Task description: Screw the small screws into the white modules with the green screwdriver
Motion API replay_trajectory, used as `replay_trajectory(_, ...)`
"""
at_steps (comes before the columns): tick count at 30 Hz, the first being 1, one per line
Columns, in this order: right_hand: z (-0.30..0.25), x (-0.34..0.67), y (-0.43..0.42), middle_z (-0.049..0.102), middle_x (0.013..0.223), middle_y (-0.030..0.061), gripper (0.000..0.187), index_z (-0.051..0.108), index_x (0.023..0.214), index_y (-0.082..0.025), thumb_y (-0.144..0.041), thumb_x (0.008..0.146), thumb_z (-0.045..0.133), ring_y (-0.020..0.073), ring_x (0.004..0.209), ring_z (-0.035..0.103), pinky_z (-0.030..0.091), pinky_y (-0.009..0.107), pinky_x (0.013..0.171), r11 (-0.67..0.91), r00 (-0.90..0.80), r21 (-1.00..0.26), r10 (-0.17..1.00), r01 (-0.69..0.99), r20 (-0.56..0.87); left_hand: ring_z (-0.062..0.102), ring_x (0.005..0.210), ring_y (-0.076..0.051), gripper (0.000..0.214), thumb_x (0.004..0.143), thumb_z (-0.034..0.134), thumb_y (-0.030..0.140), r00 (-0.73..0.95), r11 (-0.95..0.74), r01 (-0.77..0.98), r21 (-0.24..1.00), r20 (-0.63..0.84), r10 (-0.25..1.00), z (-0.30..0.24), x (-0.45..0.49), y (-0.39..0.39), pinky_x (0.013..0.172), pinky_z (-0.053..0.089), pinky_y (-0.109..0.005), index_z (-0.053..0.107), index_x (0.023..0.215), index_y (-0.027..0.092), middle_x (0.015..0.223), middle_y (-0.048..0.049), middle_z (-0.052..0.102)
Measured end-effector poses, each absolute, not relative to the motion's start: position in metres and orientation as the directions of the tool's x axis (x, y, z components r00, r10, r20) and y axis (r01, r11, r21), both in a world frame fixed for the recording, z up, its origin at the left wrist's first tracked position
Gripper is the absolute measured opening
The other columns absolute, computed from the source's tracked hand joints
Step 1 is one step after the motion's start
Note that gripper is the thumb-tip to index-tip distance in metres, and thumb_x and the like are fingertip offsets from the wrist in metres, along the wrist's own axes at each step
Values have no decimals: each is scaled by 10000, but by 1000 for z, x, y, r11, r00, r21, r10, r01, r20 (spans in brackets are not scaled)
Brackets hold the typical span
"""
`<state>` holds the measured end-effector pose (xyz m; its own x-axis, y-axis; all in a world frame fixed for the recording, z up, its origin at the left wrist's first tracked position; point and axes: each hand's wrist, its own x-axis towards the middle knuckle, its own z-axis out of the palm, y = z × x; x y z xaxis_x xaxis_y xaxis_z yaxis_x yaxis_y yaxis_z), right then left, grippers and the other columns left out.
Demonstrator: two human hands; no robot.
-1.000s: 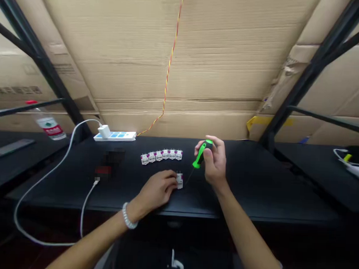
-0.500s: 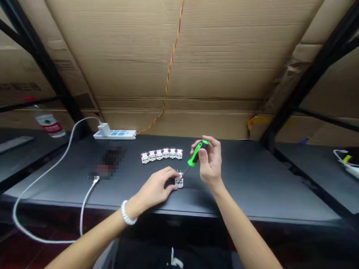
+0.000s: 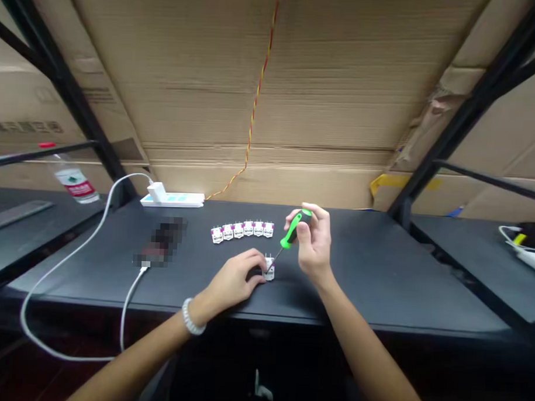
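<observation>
My right hand (image 3: 314, 243) grips a screwdriver (image 3: 291, 230) with a green and black handle. Its thin shaft slants down to the left, and the tip meets a small white part with purple bits and metal pins (image 3: 270, 269). Thumb and fingers of my left hand (image 3: 237, 276) close on the left side of that part, steadying it on the dark table. Behind it, several similar white and purple parts (image 3: 238, 230) stand in a slightly curved row. What the part is exactly, I cannot make out.
A white power strip (image 3: 173, 200) with a plugged-in charger (image 3: 156, 191) lies at the back left. Its white cable (image 3: 72, 258) loops over the table's front edge to a blurred-out object (image 3: 160, 243). A water bottle (image 3: 77, 182) stands beyond the left black frame post (image 3: 73, 100).
Both hands, the screwdriver and the small part keep nearly the same places. The whole view shifts very slightly; no clear turn of the screwdriver shows.
</observation>
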<state>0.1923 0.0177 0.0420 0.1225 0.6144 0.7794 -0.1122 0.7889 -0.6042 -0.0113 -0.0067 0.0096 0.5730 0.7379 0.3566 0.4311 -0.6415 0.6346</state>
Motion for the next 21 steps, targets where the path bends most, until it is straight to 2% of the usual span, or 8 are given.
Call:
replay_trajectory(13,42,192,17,678,1012,37,283,534,1312,-292,-392,1054,594,156,779,673,532,257,559,803,69,-590,595,-81,800,696,1015,-212,91,922,728,130,560,-635,444,632,358,747,11,-9,-7,954,543,-342,712,909,218,1083,-30,716)
replay_trajectory(21,43,192,16,685,1020,35,276,565,1316,-304,-361,1050,615,154,779,669,566,270,597,823,45,-559,565,-100,824,701,991,-211,71,932,732,156,545,-626,447,639,360,757,12,-7,-7,940,549,-335,737,895,217,1058,-36,730)
